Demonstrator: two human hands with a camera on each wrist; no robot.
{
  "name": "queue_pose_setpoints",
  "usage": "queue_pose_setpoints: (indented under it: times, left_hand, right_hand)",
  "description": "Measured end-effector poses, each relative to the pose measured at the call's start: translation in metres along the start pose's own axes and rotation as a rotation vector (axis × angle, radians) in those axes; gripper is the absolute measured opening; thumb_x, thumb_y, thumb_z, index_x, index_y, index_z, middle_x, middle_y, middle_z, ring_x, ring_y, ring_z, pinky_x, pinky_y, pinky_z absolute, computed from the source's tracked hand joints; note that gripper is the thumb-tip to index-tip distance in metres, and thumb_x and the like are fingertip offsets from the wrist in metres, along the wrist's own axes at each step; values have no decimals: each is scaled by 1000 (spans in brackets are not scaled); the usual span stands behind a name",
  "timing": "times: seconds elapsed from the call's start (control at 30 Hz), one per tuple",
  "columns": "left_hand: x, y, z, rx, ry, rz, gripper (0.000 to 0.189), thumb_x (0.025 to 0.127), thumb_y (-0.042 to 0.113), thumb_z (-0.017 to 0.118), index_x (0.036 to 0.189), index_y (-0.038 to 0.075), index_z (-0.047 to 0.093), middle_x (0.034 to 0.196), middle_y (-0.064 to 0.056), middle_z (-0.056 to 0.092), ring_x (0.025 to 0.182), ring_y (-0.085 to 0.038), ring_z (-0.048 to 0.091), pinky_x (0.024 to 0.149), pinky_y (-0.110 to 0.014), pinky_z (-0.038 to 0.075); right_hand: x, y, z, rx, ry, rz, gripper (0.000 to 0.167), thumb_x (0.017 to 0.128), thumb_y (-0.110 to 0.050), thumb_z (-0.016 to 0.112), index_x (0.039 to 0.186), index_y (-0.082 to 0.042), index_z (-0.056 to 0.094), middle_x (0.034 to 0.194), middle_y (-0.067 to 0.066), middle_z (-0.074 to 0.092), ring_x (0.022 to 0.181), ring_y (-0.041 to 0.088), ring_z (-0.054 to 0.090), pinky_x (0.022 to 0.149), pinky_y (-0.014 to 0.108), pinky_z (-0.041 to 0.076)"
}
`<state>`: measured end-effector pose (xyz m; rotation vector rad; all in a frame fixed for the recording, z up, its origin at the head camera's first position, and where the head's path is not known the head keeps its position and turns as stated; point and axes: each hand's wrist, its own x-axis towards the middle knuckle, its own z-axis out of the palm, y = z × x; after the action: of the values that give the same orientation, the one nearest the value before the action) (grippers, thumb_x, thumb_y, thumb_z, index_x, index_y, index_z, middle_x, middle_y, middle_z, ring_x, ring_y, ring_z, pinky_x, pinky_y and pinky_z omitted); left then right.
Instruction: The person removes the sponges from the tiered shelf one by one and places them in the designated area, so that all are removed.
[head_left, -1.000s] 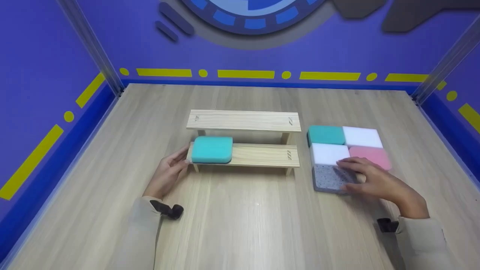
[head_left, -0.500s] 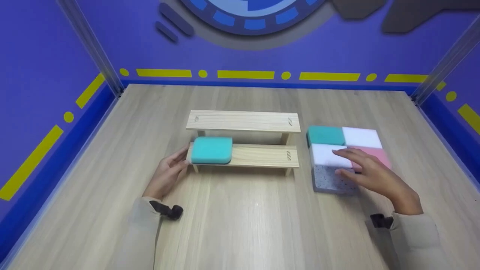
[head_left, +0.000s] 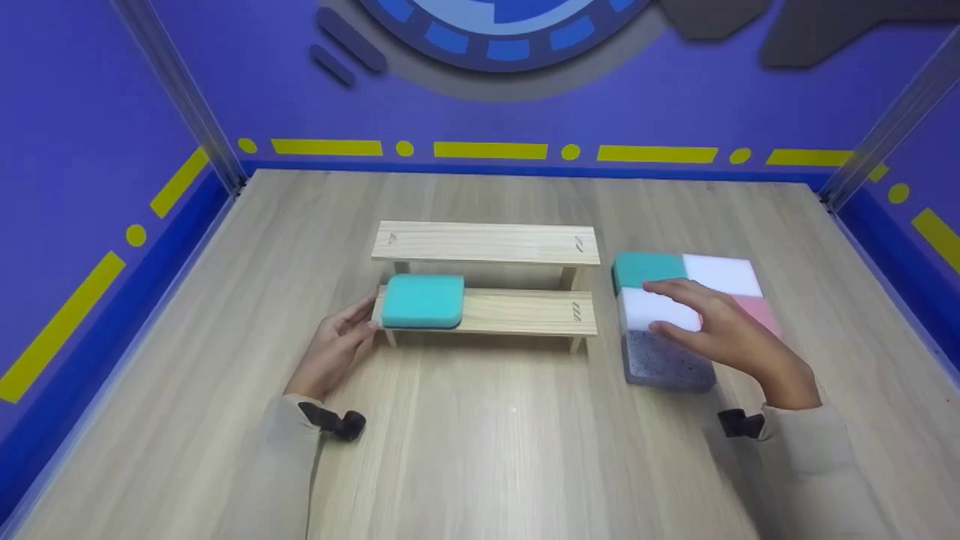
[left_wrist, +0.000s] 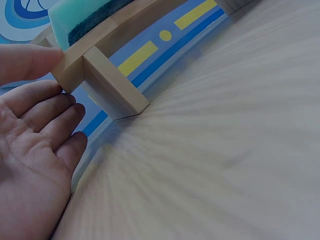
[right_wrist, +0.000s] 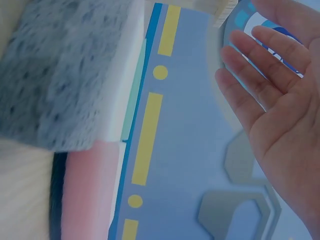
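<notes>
My left hand (head_left: 337,349) holds the left end of a low wooden shelf (head_left: 525,311), with thumb and fingers at its corners. On that end lies a turquoise sponge (head_left: 424,300); the left wrist view shows its dark scouring layer underneath. Over on the right, my right hand (head_left: 724,322) hovers with spread, slightly bent fingers above a white sponge (head_left: 652,306) and a pink sponge (head_left: 759,311), partly covering both. Nothing is between its fingers. A speckled grey sponge (head_left: 667,364) lies just in front of the white one, and large in the right wrist view.
Behind the low shelf stands a higher wooden shelf (head_left: 487,242). A green sponge (head_left: 649,268) and another white sponge (head_left: 724,275) form the back row of the sponge group. Blue panels (head_left: 487,112) enclose the wooden table (head_left: 465,450) at the back and sides.
My right hand has lifted off the grey sponge and moved left and away from me, over the white one. The left hand and the turquoise sponge have stayed put.
</notes>
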<state>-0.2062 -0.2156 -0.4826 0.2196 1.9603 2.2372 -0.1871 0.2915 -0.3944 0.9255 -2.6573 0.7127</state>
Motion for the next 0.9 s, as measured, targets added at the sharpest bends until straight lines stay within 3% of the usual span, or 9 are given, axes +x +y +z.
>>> queue_pose_setpoints:
  times: [0.1, 0.13, 0.23, 0.33, 0.6, 0.9]
  left_hand:
    - [0, -1, -2, 22, 0, -13, 59, 96, 6, 53, 149, -2, 27, 158, -14, 26, 146, -22, 25, 110, -18, 35]
    - [-1, -1, -2, 30, 0, -17, 59, 97, 7, 53, 149, -1, 27, 158, -13, 26, 146, -22, 25, 110, -19, 35]
    - [-1, -2, -3, 59, 9, -25, 59, 96, 9, 54, 149, 1, 29, 157, -11, 28, 145, -20, 27, 112, -21, 33]
    - [0, -2, -3, 67, 8, -25, 60, 96, 10, 55, 149, 0, 29, 157, -12, 28, 145, -20, 26, 114, -23, 31]
    - [0, 0, -2, 76, 6, -21, 60, 96, 11, 55, 149, 0, 29, 157, -11, 28, 145, -19, 26, 112, -19, 33]
    - [0, 0, 0, -18, 5, 3, 58, 96, 1, 50, 148, -6, 26, 157, -18, 24, 146, -25, 23, 107, -15, 37]
  right_hand:
    - [5, -2, 1, 1, -10, -6, 52, 81, -11, 76, 130, -1, 58, 129, 13, 62, 116, 30, 59, 99, -2, 27]
    - [7, -3, 1, 0, -13, -10, 53, 81, -11, 76, 130, -1, 58, 129, 13, 62, 116, 30, 59, 99, 2, 33]
    - [13, -8, 2, 3, -22, -16, 52, 82, -11, 74, 130, -2, 58, 130, 12, 61, 116, 30, 59, 98, 24, 49]
    - [18, -12, 3, 10, -31, -15, 50, 84, -10, 73, 131, -2, 57, 131, 13, 60, 118, 32, 58, 94, 48, 50]
    - [31, -21, 7, 60, -96, 31, 52, 86, -13, 71, 134, 0, 54, 136, 17, 55, 125, 36, 52, 100, 53, 47]
    - [47, -31, 14, 83, -126, 37, 56, 87, -17, 71, 137, -3, 52, 136, 17, 56, 128, 36, 50, 105, 53, 43]
